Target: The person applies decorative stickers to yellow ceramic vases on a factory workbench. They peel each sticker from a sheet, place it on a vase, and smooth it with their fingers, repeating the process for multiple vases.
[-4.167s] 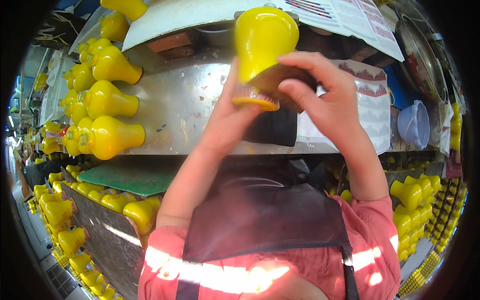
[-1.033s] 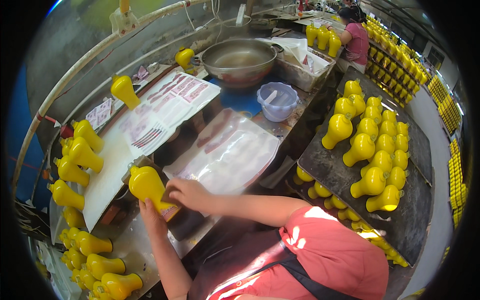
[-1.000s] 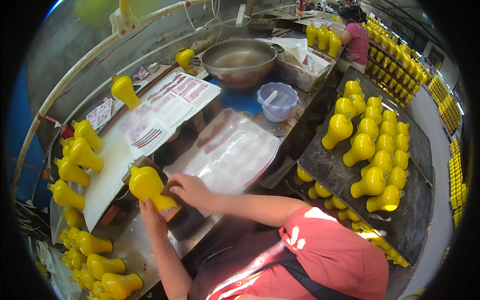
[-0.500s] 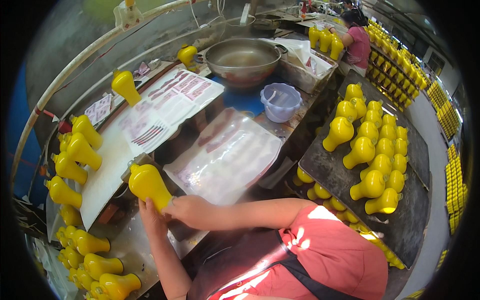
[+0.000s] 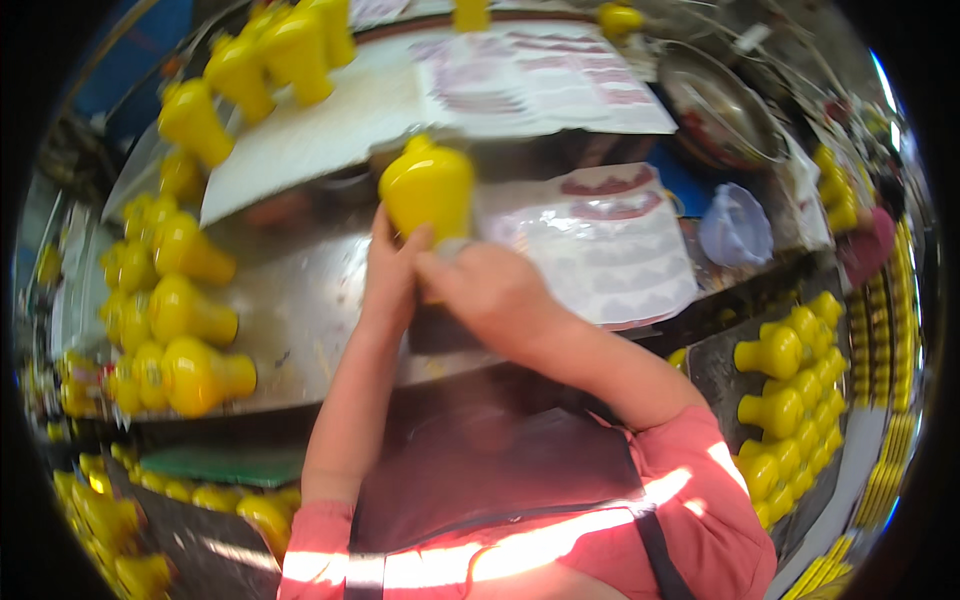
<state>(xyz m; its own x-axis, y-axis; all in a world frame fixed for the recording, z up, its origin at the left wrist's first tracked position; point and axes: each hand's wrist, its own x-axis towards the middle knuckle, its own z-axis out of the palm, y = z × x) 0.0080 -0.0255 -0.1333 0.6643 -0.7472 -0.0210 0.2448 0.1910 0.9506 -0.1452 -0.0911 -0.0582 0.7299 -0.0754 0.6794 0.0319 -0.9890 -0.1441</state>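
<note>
A glossy yellow vase (image 5: 428, 190) with broad shoulders and a narrower lower end stands roughly upright before me, its small top facing away. My left hand (image 5: 388, 270) is closed around its lower left side, thumb across the front. Against the lower right side presses my right hand (image 5: 495, 290), fingers curled over a small grey piece (image 5: 455, 248) that is blurred and mostly covered. Just right of the vase lies a glossy sheet (image 5: 610, 245) with dark red and pale scalloped strips.
Yellow vases (image 5: 195, 310) crowd the bench's left side; others stand behind a white board (image 5: 330, 110) bearing a printed sheet (image 5: 560, 85). To the right are a metal pan (image 5: 715, 105), a lilac plastic basket (image 5: 735, 225) and a rack of vases (image 5: 775, 410). Another person (image 5: 868, 245) is at far right.
The whole view has swung left, so the bench and its things sit further right or higher. The vase remains in my hands and now appears more upright.
</note>
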